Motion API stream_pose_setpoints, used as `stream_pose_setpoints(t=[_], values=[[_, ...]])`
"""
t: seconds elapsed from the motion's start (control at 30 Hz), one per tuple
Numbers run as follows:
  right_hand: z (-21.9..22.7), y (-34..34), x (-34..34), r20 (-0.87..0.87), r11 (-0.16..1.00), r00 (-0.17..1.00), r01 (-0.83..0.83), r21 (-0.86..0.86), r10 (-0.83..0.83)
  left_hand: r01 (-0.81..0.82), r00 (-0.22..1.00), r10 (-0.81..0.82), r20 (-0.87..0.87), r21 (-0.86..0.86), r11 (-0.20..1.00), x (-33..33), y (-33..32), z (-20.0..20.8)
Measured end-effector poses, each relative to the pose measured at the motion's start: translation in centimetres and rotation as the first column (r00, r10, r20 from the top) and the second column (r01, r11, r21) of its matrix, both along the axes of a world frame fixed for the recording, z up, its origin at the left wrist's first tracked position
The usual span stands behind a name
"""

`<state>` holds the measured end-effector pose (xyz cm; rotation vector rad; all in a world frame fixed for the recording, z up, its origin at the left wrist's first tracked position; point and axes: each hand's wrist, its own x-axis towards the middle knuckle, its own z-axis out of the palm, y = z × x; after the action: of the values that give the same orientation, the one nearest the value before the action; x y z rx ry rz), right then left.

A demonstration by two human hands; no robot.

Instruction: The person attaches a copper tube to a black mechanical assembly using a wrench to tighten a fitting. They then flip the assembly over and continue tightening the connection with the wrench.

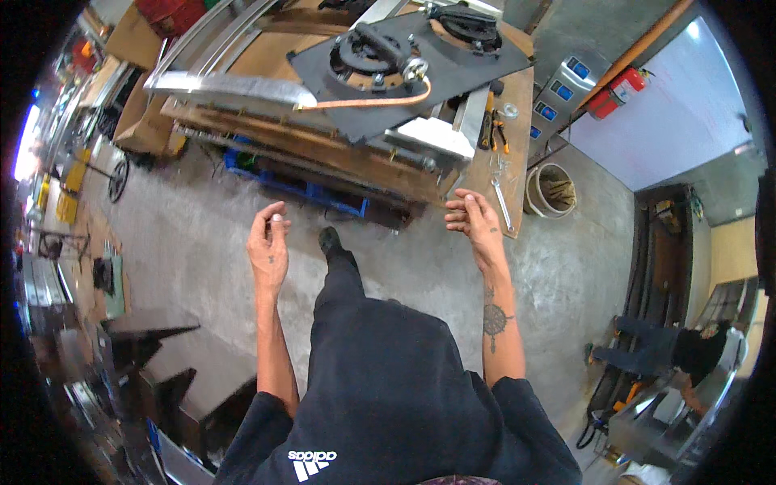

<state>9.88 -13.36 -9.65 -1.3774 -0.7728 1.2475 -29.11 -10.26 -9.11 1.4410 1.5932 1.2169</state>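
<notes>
My left hand [268, 241] hangs over the concrete floor in front of the workbench, its fingers loosely bent and nothing seen in them. My right hand [475, 221] is near the bench's front right corner, fingers half curled and apart, holding nothing visible. Closest to it is a combination wrench [502, 204] lying on the wooden bench top [517, 105]. On the bench sits a metal frame [230, 87] with a dark flat panel [335, 105] that carries black ring burners [368, 58]. A copper tube [380, 103] runs from a burner fitting to the frame's front rail.
Pliers [501, 136] with orange handles lie by the bench's right edge. A whitish bucket [551, 191] and a red fire extinguisher [617, 93] are to the right. Dark sheet-metal pieces [174, 388] stand at lower left. Another person [675, 352] works at far right. Cardboard boxes [141, 121] stand upper left.
</notes>
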Motion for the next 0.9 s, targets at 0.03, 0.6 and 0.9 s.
stream_pose_setpoints(t=[0.03, 0.6, 0.9], values=[[-1.2, -1.1, -0.1, -0.003, 0.999, 1.000, -0.029, -0.045, 0.029, -0.005, 1.000, 0.005, 0.003, 0.015, 1.000, 0.2, -2.3, -0.4], [-7.7, 5.1, 4.7, -0.153, 0.981, 0.976, 0.173, 0.094, -0.157, 0.204, 0.858, 0.072, -0.508, 0.467, 0.861, 2.8, -1.7, 3.5], [-3.0, 18.1, 15.9, -0.249, 0.828, 0.886, 0.457, 0.325, -0.391, 0.493, 0.633, 0.081, -0.770, 0.482, 0.724, 5.9, 13.5, 3.1]])
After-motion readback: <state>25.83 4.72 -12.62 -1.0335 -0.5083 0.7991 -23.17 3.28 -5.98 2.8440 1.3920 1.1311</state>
